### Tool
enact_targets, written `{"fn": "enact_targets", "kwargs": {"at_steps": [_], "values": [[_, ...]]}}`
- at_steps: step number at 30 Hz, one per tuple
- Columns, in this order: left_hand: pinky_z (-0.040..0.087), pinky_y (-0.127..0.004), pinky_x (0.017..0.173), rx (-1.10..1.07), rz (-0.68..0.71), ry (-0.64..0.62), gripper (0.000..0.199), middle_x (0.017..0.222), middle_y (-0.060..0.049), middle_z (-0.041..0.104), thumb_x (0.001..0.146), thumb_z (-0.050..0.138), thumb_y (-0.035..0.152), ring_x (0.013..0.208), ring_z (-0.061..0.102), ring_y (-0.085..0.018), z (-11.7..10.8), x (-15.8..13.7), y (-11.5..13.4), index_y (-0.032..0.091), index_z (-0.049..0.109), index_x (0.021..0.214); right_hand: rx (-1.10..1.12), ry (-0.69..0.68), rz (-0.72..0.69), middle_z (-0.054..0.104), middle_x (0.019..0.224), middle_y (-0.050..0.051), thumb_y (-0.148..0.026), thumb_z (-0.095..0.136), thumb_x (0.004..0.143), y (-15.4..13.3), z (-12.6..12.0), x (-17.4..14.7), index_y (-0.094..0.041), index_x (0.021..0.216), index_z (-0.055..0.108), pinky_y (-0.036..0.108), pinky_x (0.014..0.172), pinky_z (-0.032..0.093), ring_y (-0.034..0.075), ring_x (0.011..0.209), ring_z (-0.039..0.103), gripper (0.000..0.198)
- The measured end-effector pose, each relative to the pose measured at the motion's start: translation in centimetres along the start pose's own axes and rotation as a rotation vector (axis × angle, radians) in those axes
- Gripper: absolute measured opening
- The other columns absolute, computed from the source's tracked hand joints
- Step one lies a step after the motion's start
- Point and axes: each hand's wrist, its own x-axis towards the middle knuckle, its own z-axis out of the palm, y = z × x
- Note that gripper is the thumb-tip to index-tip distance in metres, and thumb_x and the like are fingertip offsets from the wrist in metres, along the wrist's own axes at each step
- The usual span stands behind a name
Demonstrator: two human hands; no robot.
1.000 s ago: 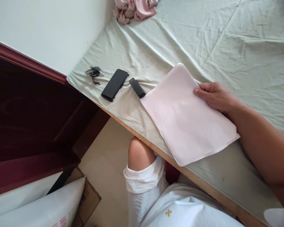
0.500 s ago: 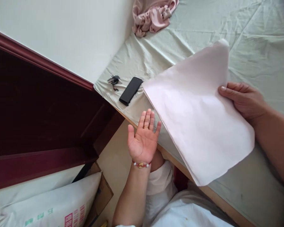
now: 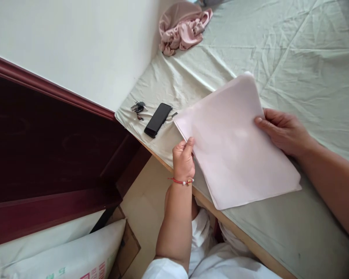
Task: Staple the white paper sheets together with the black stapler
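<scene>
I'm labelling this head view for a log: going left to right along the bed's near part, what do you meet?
Keys → black phone → left hand → pink paper stack → right hand.

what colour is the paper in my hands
Pale pink paper, seen from the head view.

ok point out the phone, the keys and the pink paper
phone (image 3: 158, 120), head view, middle of its dark screen
keys (image 3: 137, 106), head view, middle of the bunch
pink paper (image 3: 235, 143), head view, middle of the top sheet
</scene>
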Motion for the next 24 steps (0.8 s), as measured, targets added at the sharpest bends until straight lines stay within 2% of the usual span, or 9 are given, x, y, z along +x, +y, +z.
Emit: {"fn": "enact_targets", "kwargs": {"at_steps": [2,6,8,11,16,19,21,24], "values": [[0.057,-0.03,0.087,0.062,0.064,0.054,0.04,0.079,-0.001,0.079,0.062,0.099,0.051,0.082,0.072,-0.018,-0.7,-0.4,-1.1,0.019,0.079,0.077,-0.079,0.032,-0.024,0.067,0.075,-0.001,-0.065,0.087,0.077,0.2,-0.1,0.0,-0.021,0.094,0.071,0.017,0.044,0.048,0.011,0.058,0.059,0.049],[0.056,-0.027,0.084,0.11,0.12,0.1,0.038,0.095,-0.001,0.081,0.07,0.096,0.05,0.086,0.07,-0.016,-1.0,-1.4,-2.1,0.021,0.082,0.09,-0.092,0.071,0.01,0.075,0.088,0.0,-0.058,0.093,0.071,0.5,-0.1,0.0,-0.026,0.107,0.078,0.021,0.05,0.057,0.014,0.066,0.067,0.05],[0.055,-0.026,0.082,0.114,0.131,0.119,0.037,0.089,-0.001,0.078,0.079,0.088,0.056,0.085,0.069,-0.016,-0.8,-1.6,-2.2,0.021,0.079,0.086,-0.064,0.083,0.045,0.078,0.092,0.002,-0.059,0.093,0.07,0.6,-0.2,-0.1,-0.026,0.107,0.08,0.024,0.051,0.06,0.016,0.067,0.07,0.051],[0.054,-0.025,0.083,0.091,0.159,0.142,0.041,0.078,0.001,0.072,0.088,0.079,0.059,0.084,0.068,-0.015,-0.9,-1.8,-2.2,0.021,0.073,0.077,-0.075,0.11,0.069,0.077,0.088,0.003,-0.062,0.092,0.07,0.7,-0.3,-0.1,-0.024,0.098,0.081,0.025,0.047,0.058,0.016,0.062,0.068,0.048],[0.055,-0.027,0.085,0.089,0.103,0.121,0.036,0.087,0.0,0.078,0.08,0.088,0.055,0.086,0.069,-0.016,-1.2,-1.4,-1.5,0.021,0.077,0.083,-0.141,0.17,-0.003,0.07,0.075,-0.001,-0.061,0.093,0.068,0.4,-0.1,-0.1,-0.025,0.093,0.077,0.018,0.038,0.047,0.012,0.055,0.059,0.046],[0.057,-0.03,0.089,-0.006,0.016,0.117,0.038,0.095,-0.003,0.081,0.071,0.095,0.051,0.093,0.073,-0.019,-0.8,-0.7,-0.7,0.021,0.081,0.089,-0.119,0.163,-0.02,0.075,0.084,0.0,-0.056,0.092,0.072,0.2,0.1,-0.2,-0.028,0.099,0.079,0.019,0.044,0.053,0.013,0.062,0.064,0.041],[0.057,-0.031,0.094,-0.055,0.004,0.128,0.036,0.093,-0.002,0.081,0.072,0.095,0.048,0.097,0.074,-0.019,-0.5,-0.3,-0.4,0.021,0.081,0.089,-0.088,0.148,0.004,0.079,0.093,0.001,-0.052,0.091,0.075,0.1,0.1,-0.4,-0.029,0.102,0.081,0.021,0.05,0.057,0.015,0.067,0.069,0.036],[0.055,-0.033,0.101,-0.071,0.011,0.182,0.033,0.088,0.0,0.08,0.074,0.094,0.047,0.101,0.075,-0.02,-0.4,-0.3,-0.2,0.021,0.08,0.087,-0.111,0.148,0.06,0.079,0.088,0.003,-0.053,0.091,0.074,0.2,0.0,-0.6,-0.027,0.093,0.083,0.024,0.048,0.058,0.017,0.063,0.069,0.033]]}}
